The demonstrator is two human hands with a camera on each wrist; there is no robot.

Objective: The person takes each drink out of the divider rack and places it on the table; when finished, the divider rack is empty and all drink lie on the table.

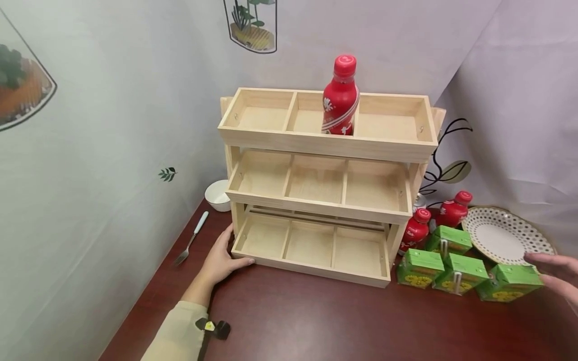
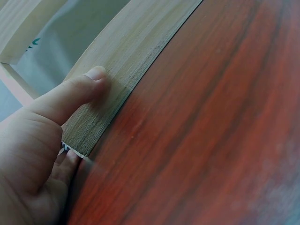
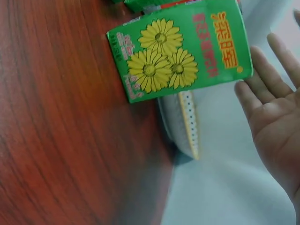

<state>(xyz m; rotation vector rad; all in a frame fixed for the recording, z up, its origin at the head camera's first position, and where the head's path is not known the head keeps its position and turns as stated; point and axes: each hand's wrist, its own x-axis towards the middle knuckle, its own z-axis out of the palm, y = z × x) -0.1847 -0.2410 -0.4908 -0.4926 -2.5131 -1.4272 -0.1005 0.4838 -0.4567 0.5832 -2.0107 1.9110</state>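
A three-tier wooden rack (image 1: 304, 275) stands on the table, each tier split into three compartments. My left hand (image 1: 220, 258) grips the bottom tier's left corner; in the left wrist view, its thumb (image 2: 89, 84) lies on the front board (image 2: 119, 65) and its fingers go round the end. One red bottle (image 1: 340, 100) stands upright in the top tier's middle compartment. At the right edge, my right hand (image 1: 557, 273) is beside the rightmost green drink carton (image 1: 510, 283). The right wrist view shows its fingers extended by that carton (image 3: 180, 51), holding nothing; contact is unclear.
More green cartons (image 1: 420, 268) stand right of the rack. Behind them are two red bottles (image 1: 414, 230), a partly hidden can (image 1: 420, 201) and a dotted plate (image 1: 501, 235). On the left are a white bowl (image 1: 219, 195) and a fork (image 1: 191, 238). Patterned curtains border the table.
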